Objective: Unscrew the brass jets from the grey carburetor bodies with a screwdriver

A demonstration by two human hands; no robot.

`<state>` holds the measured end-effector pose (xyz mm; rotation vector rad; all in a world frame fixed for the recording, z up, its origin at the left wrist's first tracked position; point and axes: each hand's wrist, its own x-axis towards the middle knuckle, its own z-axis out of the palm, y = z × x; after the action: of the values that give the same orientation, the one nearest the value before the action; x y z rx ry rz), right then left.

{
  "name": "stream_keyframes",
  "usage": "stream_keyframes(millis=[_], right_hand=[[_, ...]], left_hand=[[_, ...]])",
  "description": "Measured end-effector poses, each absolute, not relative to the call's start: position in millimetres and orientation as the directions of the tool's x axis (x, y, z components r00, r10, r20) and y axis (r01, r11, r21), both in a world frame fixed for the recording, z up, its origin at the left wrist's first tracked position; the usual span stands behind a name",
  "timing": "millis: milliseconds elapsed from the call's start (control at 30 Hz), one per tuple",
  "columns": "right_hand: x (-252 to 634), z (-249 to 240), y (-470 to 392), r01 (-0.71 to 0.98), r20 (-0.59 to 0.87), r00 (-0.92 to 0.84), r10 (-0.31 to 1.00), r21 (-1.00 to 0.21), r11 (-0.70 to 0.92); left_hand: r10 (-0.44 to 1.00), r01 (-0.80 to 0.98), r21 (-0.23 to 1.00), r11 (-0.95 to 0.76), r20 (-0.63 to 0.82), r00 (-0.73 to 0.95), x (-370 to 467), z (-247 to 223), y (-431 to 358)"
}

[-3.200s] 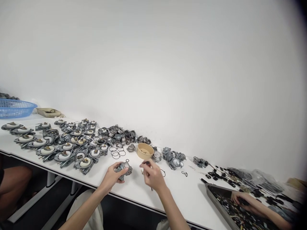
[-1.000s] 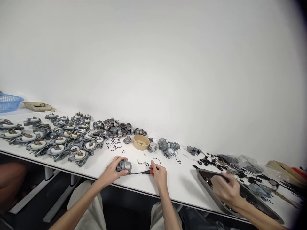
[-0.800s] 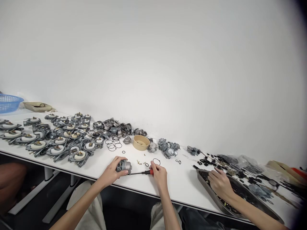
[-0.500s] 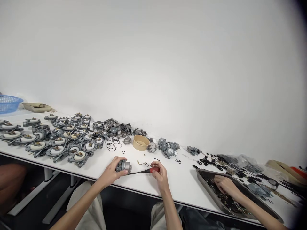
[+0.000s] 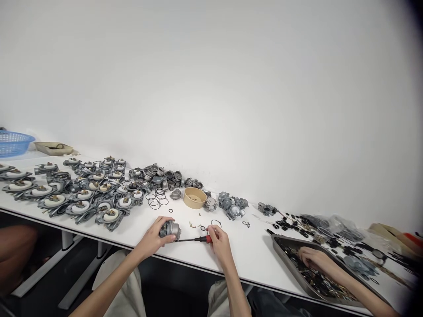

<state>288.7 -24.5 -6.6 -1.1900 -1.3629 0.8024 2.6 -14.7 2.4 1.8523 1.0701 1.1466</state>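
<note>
Carburetor (image 5: 172, 230) clamped in left hand (image 5: 154, 236), left of right hand (image 5: 220, 245) clamped on red-handled screwdriver (image 5: 202, 239).

Screwdriver handle (image 5: 208, 239): red/black | round tub (image 5: 194, 203): tan | basket (image 5: 15, 144): blue | table (image 5: 254, 255): white
</note>
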Motion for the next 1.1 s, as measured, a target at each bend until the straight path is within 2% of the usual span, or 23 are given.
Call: stream_keyframes(millis=[133,300,367,467,533,733,933,1100], right_hand=[[292.1,-8.1,-23.0,0.123,0.309,-0.01,0.951,-0.944,0.307],[292.7,-10.6,-21.5,0.172,0.257,0.065,0.964,-0.955,0.243],[293.5,-11.0,-21.8,0.143,0.269,0.028,0.963,-0.954,0.262],[295.7,-12.4,-22.1,0.018,0.303,-0.053,0.951,-0.952,0.305],[296.0,-14.0,-21.0,-0.014,0.29,-0.034,0.956,-0.957,0.29],[292.2,-15.9,-17.1,0.111,0.243,0.101,0.965,-0.966,0.232],[297.1,-13.3,-21.8,-0.046,0.32,-0.047,0.946,-0.947,0.318],[292.1,-12.9,-21.5,0.107,0.264,0.075,0.962,-0.961,0.255]], left_hand=[[0.901,0.284,0.865,-0.413,0.342,0.268,1.9,2.0,-14.4],[0.91,0.272,0.887,-0.372,0.291,0.295,2.1,-0.9,-13.1],[0.911,0.268,0.893,-0.362,0.278,0.305,2.0,-1.3,-13.1],[0.888,0.321,0.84,-0.437,0.345,0.305,0.9,-0.3,-13.4],[0.863,0.359,0.795,-0.489,0.38,0.333,-0.4,0.4,-13.2],[0.848,0.407,0.752,-0.519,0.392,0.356,-1.2,-4.1,-10.0],[0.849,0.434,0.731,-0.527,0.424,0.316,3.1,-6.6,-7.5],[0.856,0.45,0.728,-0.517,0.432,0.283,4.8,-5.1,-6.3]])
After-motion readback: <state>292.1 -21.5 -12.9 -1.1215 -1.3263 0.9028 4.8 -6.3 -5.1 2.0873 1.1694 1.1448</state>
